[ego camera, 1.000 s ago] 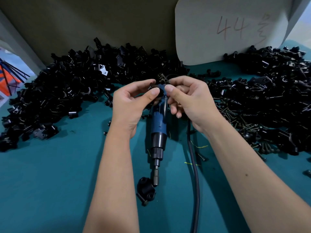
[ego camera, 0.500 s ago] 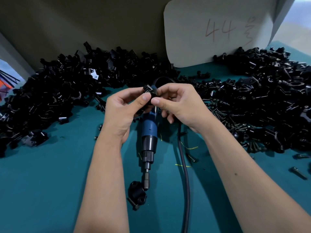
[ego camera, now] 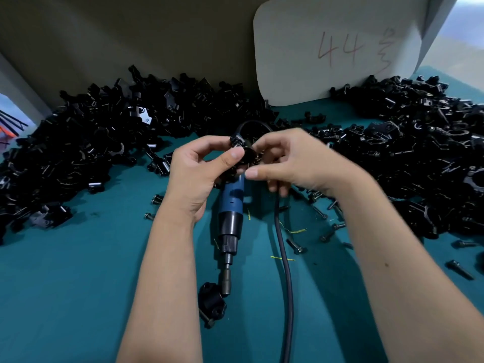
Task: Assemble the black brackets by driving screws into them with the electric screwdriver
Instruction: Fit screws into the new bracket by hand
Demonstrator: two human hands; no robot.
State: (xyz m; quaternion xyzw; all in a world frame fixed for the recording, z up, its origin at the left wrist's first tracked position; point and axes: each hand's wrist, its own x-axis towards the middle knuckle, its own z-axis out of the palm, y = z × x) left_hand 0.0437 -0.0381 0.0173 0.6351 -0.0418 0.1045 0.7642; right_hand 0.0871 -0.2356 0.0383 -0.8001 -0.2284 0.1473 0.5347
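My left hand [ego camera: 201, 176] and my right hand [ego camera: 296, 163] meet above the table's middle. Both pinch one small black bracket [ego camera: 242, 150] between thumbs and fingers; whether a screw sits in it I cannot tell. Below them lies the blue and black electric screwdriver [ego camera: 230, 221] on the teal table [ego camera: 65, 297], bit end toward me. Its tip touches an assembled black bracket [ego camera: 210, 301] with a screw sticking out. The black cable [ego camera: 284, 271] runs from the tool's far end toward me.
Big heaps of black brackets lie at the left [ego camera: 78, 153] and the right [ego camera: 408, 158]. Loose black screws [ego camera: 296, 246] are scattered right of the cable. A white card marked "44" [ego camera: 337, 51] leans on the back wall.
The view has shifted so everything sits a little lower and left. My hands keep working the bracket between them; my right thumb has slid lower. The screwdriver has not moved.
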